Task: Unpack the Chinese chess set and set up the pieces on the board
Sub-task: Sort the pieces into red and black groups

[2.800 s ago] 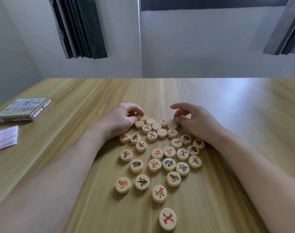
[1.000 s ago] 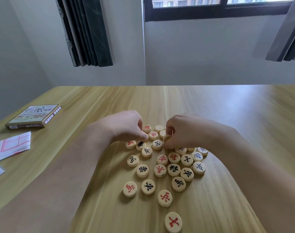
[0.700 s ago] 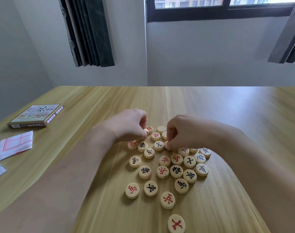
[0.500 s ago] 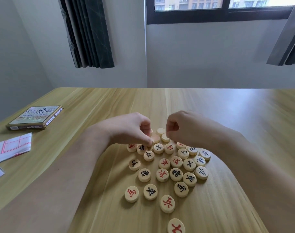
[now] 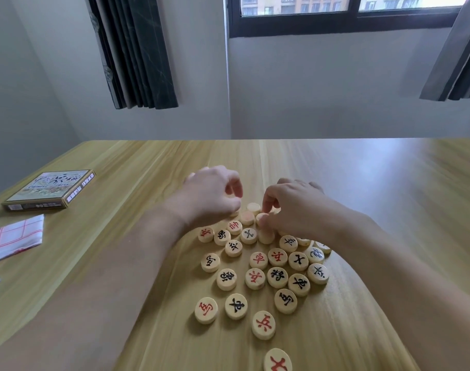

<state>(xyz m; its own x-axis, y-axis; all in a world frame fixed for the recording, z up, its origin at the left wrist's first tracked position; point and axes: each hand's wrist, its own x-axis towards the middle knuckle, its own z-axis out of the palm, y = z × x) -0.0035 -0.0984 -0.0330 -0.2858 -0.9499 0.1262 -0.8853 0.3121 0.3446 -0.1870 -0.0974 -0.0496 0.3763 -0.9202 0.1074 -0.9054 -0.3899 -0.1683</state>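
Note:
Several round wooden chess pieces [image 5: 277,277] with red or black characters lie loose on the wooden table [image 5: 362,183]; a few at the far end show blank backs. My left hand [image 5: 212,196] hovers over the far left of the cluster with fingers curled together; whether it holds a piece is hidden. My right hand [image 5: 292,207] pinches a blank-faced piece [image 5: 262,218] with thumb and fingertip at the far end of the cluster. The folded paper board [image 5: 17,234], white with red lines, lies at the left.
The chess set's box [image 5: 50,190] lies flat at the far left of the table, beyond the folded board. A single red piece [image 5: 278,361] sits apart near the front edge. A wall, a window and dark curtains stand behind the table.
Both hands have worked over the far pieces, turning some face up. My left hand has lifted off the pieces, and my right fingertips have closed on a blank piece. The view tilted up.

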